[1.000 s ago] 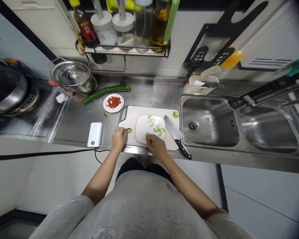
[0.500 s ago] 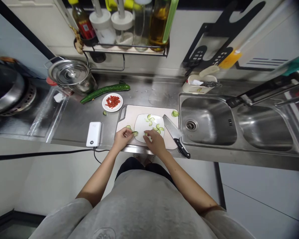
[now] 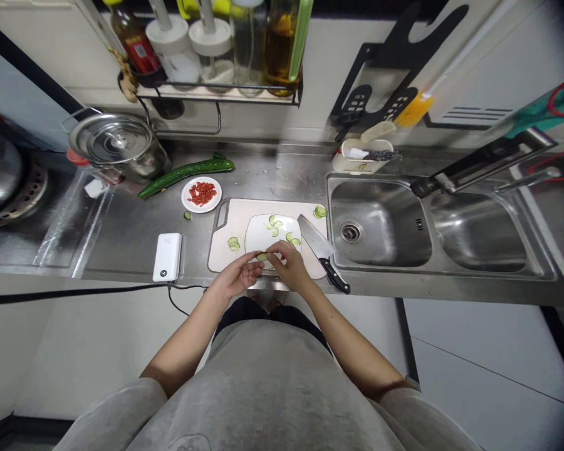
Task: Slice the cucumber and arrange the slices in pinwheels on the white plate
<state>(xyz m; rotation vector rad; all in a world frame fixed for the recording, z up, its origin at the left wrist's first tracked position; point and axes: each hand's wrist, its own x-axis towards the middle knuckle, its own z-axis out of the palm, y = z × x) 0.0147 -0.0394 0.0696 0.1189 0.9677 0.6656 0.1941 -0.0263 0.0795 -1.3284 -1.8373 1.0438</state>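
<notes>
Glossy white plate (image 3: pixel 256 228), brushed steel counter (image 3: pixel 136 235)

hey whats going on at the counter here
A person stands at a steel kitchen counter, laying cucumber slices on a white plate that sits on a cutting board. The left hand and right hand meet at the plate's near edge, pinching a slice between them. More slices lie on the board, and a knife rests to the right. A whole cucumber and a dish of red bits sit farther back.
</notes>
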